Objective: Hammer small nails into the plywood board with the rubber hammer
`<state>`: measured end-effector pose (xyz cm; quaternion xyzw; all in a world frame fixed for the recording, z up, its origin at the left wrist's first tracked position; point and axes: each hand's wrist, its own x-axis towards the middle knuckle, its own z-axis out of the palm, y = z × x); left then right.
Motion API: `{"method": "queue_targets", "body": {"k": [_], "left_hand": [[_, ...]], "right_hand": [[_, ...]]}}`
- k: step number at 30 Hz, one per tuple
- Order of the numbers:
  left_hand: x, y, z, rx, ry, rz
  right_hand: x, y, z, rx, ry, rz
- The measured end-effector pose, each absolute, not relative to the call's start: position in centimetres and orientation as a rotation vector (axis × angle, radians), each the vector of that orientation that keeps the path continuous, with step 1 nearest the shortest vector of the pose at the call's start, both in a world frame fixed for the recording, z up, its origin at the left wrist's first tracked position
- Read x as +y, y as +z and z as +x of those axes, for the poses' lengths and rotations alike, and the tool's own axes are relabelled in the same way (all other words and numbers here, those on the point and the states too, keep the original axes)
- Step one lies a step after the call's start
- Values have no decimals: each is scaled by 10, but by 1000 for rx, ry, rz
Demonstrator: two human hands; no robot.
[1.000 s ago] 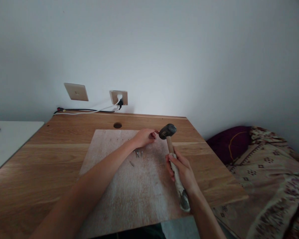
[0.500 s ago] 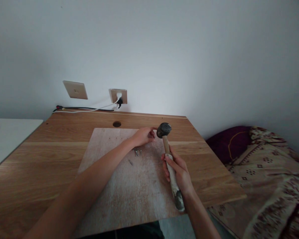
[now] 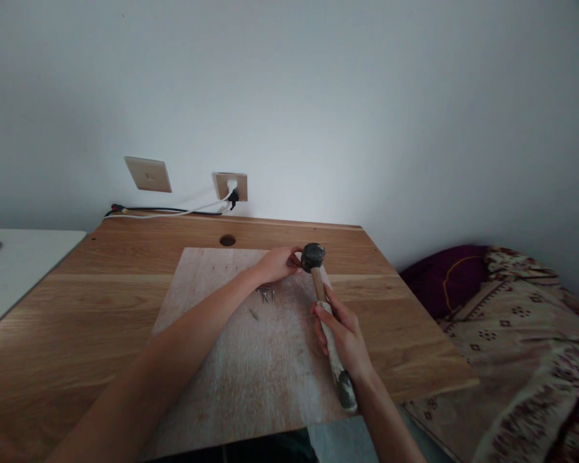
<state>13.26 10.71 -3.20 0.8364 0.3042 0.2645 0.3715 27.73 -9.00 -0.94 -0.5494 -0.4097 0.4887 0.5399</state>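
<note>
Hammer head now right by the L hand's fingertips

Nearest, dark clothing (image 3: 265, 447) at the bottom edge, then the hammer (image 3: 336, 361), slanting up over the R side of the pale board (image 3: 251, 379). R hand (image 3: 342, 331) grips it firmly mid-handle, thumb along the top. A bit further, one loose nail (image 3: 253, 314) lies apart on the board, w/ a small pile of nails (image 3: 266, 296) beyond it, near the L wrist

L hand (image 3: 277, 265) is at the board's far R corner, fingers bunched low; can't tell if they pinch a nail (too small & shadowed). Change vs. 1 sec ago: hammer head (image 3: 313, 257) has shifted left, to just beside those fingertips & seen more end-on; L hand & loose nails haven't moved. My read: hammer's being lined up w/ the spot the L hand marks, so aim matters & fingers are v. close to the head

Past the L hand, a row of small dark marks (image 3: 224, 267) along the board's far edge, then a round hole (image 3: 227, 240) in the wooden surface (image 3: 415, 347), cables (image 3: 174, 213) behind, & a socket (image 3: 242, 186) on the wall
</note>
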Motion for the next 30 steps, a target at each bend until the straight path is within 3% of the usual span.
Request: {"method": "queue_targets", "body": {"k": [10,14,22,30], "left_hand": [[108,-34,133,752,671,2123],[110,-15,124,797,646,2185],[107,44,86,744,22,2474],[92,43,93,938,-168,2520]], "right_hand": [[-91,-10,276,-947,1151,-1295],[-92,-11,278,-990,1077,-1328],[-92,-11,276,-1085,1076,-1351],[-92,-14,278,-1077,1081,-1354]]}}
